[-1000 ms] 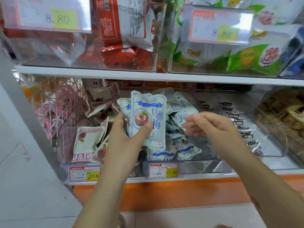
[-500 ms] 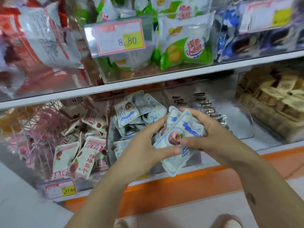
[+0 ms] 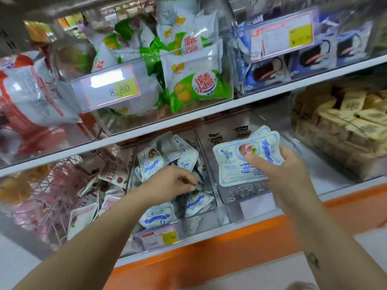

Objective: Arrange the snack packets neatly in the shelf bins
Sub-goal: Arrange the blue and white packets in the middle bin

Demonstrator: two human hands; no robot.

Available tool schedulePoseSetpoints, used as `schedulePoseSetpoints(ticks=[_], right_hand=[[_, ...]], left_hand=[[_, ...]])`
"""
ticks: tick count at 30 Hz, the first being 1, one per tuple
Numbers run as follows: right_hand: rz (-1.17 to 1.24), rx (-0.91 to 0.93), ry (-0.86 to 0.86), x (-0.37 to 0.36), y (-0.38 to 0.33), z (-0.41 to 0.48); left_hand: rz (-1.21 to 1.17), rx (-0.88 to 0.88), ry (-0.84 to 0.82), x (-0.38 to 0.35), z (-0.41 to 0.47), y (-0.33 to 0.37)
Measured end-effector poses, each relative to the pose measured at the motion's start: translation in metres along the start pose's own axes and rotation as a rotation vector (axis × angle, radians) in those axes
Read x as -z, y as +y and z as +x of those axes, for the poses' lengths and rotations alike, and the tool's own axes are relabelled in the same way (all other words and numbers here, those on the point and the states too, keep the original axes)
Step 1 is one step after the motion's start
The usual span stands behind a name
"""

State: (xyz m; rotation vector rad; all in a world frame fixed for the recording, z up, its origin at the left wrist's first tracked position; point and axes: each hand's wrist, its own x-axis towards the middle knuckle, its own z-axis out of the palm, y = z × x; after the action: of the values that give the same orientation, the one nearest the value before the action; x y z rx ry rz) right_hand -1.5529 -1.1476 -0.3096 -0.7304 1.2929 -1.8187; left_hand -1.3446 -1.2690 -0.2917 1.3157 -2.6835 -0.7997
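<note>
Evidently gathering a tidy stack, the right hand (image 3: pixel 289 170) clamps several white-and-blue plastic snack packets (image 3: pixel 240 162) just right of the clear plastic bin (image 3: pixel 209 178); inside that bin, the left hand (image 3: pixel 173 182) curls toward loose packets (image 3: pixel 150 164), its hold unclear.

Store shelving: white shelf board (image 3: pixel 209 110) runs tilted across the view, orange base strip (image 3: pixel 209 255) under the lower shelf, pale floor (image 3: pixel 272 276) below. Bright, even light.
</note>
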Motion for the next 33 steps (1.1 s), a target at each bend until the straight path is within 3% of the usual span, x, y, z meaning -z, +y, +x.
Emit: schedulePoseSetpoints(ticks=[3,6,8,14,20,25,28,33], right_hand=[[-0.050,0.013,0.000,-0.004,0.002,0.000],[-0.086,0.022,0.004,-0.004,0.004,0.002],[-0.107,0.025,0.008,-0.004,0.004,0.003],[-0.096,0.036,0.012,-0.003,0.002,0.007],[-0.106,0.045,0.022,-0.004,-0.001,0.004],[-0.093,0.053,0.041,-0.005,-0.001,-0.002],[-0.092,0.037,0.047,-0.008,0.002,-0.005],[-0.099,0.026,0.026,-0.015,0.006,-0.007]], left_hand=[[0.391,-0.023,-0.129,-0.015,0.018,0.006],[0.827,-0.079,-0.099,-0.029,0.030,0.011],[0.989,-0.127,-0.079,-0.038,0.033,0.013],[0.870,-0.104,0.053,-0.037,0.034,0.008],[0.409,-0.051,0.398,-0.017,0.001,0.002],[-0.096,0.150,0.633,-0.013,-0.044,0.006],[-0.608,0.262,0.766,-0.005,-0.055,0.004],[-1.505,0.255,0.809,0.012,-0.032,-0.012]])
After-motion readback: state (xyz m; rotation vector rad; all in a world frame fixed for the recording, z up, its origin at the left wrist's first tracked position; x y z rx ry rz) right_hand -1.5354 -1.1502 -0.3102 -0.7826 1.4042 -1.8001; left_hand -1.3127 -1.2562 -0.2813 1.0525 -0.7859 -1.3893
